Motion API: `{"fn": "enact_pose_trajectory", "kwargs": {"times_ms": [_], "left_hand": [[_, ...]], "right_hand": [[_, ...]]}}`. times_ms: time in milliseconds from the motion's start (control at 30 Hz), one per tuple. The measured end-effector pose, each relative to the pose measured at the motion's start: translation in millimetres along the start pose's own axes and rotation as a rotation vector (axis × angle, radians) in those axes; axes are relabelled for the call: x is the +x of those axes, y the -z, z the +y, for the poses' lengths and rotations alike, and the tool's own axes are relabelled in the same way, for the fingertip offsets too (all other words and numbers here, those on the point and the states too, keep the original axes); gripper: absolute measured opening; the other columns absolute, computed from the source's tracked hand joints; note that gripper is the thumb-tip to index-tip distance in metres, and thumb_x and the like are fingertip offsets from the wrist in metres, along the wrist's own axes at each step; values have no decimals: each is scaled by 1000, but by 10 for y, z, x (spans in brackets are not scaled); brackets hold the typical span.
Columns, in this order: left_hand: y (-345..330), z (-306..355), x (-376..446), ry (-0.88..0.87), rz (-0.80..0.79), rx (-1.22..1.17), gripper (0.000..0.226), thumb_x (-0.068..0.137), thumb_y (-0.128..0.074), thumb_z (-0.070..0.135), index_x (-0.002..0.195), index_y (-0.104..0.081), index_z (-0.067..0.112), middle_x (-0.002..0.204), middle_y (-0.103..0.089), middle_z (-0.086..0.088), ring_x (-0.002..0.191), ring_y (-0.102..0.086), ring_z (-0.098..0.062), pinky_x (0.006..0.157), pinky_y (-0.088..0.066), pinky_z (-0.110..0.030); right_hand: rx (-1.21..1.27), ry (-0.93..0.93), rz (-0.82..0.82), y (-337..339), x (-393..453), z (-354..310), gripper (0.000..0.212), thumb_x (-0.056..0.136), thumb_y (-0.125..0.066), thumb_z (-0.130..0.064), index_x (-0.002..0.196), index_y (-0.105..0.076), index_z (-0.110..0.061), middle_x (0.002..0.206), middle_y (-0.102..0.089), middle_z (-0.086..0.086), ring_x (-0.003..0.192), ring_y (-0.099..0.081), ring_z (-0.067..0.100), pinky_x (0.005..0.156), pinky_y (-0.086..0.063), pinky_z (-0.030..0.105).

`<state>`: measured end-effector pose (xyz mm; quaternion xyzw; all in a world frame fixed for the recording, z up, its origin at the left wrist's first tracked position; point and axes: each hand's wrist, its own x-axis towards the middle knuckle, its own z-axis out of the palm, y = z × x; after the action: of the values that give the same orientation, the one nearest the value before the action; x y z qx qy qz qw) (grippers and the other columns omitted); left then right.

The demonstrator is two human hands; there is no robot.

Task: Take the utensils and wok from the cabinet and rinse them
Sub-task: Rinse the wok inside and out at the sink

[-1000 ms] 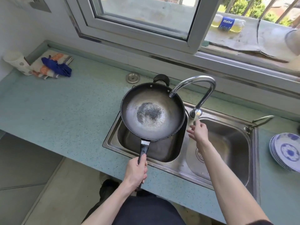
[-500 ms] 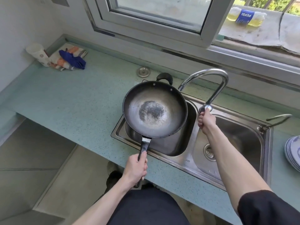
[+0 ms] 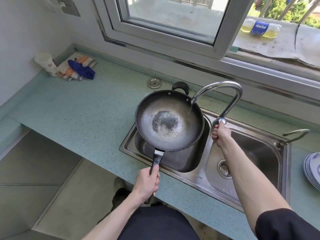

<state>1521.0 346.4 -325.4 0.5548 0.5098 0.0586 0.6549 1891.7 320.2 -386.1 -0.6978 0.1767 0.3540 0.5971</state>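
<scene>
A dark round wok (image 3: pixel 168 120) with a worn, speckled middle hangs level over the left basin of the steel double sink (image 3: pixel 284 172). My left hand (image 3: pixel 147 182) grips its long black handle near the counter's front edge. The curved chrome faucet (image 3: pixel 223 90) arches over the wok's right rim, and a thin stream of water falls from its spout into the wok. My right hand (image 3: pixel 220 135) is closed around the faucet's handle at its base, between the two basins. No other utensils are in sight.
A stack of blue-patterned plates (image 3: pixel 312 170) lies at the right edge. On the green counter (image 3: pixel 83 115) at the far left are a paper cup (image 3: pixel 46 64) and folded cloths (image 3: pixel 78 68). A metal sink plug (image 3: pixel 154 82) sits behind the wok. A window runs above.
My right hand has closed on the faucet's handle, and water now runs from the spout into the wok. The wok stays held over the left basin.
</scene>
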Motion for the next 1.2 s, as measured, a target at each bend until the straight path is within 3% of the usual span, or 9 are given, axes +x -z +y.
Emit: {"fn": "enact_pose_trajectory", "kwargs": {"times_ms": [233,367,500,633,733,800,900,1067,1200], "left_hand": [[1,-22,15,10,-9,-2,40,108,-47,36,80,-54,7,58,-42,-7,42,-35,-15,41,-32,-28],[-19,14,25,10,-20,-16,40,108,-47,34,80,-53,6,56,-43,-5,41,-35,-13,42,-32,-28],[-41,47,24,24,-25,-8,39,108,-46,36,80,-53,8,55,-43,-2,42,-37,-13,40,-35,-26],[-95,60,24,30,-27,-9,39,108,-46,34,79,-51,9,52,-40,2,40,-34,-12,40,-32,-25],[-139,47,21,35,-38,2,38,109,-45,32,79,-53,10,50,-42,4,38,-35,-12,39,-34,-25],[-173,49,18,32,-45,6,35,109,-44,31,82,-54,11,50,-41,2,38,-36,-12,38,-34,-26],[-211,63,9,30,-38,8,38,108,-45,28,75,-51,10,50,-42,0,38,-37,-14,40,-35,-28],[-234,48,44,34,-27,-18,38,107,-49,27,73,-50,10,49,-43,0,38,-38,-15,39,-35,-28],[-234,50,78,31,-35,-40,36,108,-46,25,76,-49,9,49,-42,-1,38,-39,-17,39,-35,-27]], "right_hand": [[-119,106,28,24,-268,103,46,109,-39,-45,101,-64,-8,67,-57,2,48,-46,12,44,-38,22],[-185,149,-23,51,-712,581,41,108,-44,-49,112,-56,-10,90,-68,9,60,-51,15,51,-41,25],[-213,79,-177,34,-1135,1080,24,106,-57,-34,107,-56,-10,87,-58,6,51,-48,7,43,-34,19],[-460,53,-433,-68,-1635,1265,43,101,-59,-53,110,-68,-12,101,-75,0,69,-65,11,63,-49,26],[-553,13,-667,-310,-1892,1315,58,94,-61,-65,101,-68,-7,83,-71,-5,69,-64,10,73,-54,29],[-441,-83,-726,-463,-1928,1369,52,91,-71,-59,97,-61,-8,79,-63,3,60,-57,16,62,-52,32],[-278,-222,-653,-606,-1903,1435,38,90,-78,-43,91,-66,-7,86,-73,9,62,-62,22,61,-46,37],[-20,-487,-547,-753,-1895,1418,42,91,-78,-38,62,-54,-20,57,-53,-6,60,-58,14,60,-47,26],[-13,-428,-517,-827,-1896,1414,45,93,-76,-38,61,-48,-23,50,-41,-10,59,-55,12,60,-41,24]]}}
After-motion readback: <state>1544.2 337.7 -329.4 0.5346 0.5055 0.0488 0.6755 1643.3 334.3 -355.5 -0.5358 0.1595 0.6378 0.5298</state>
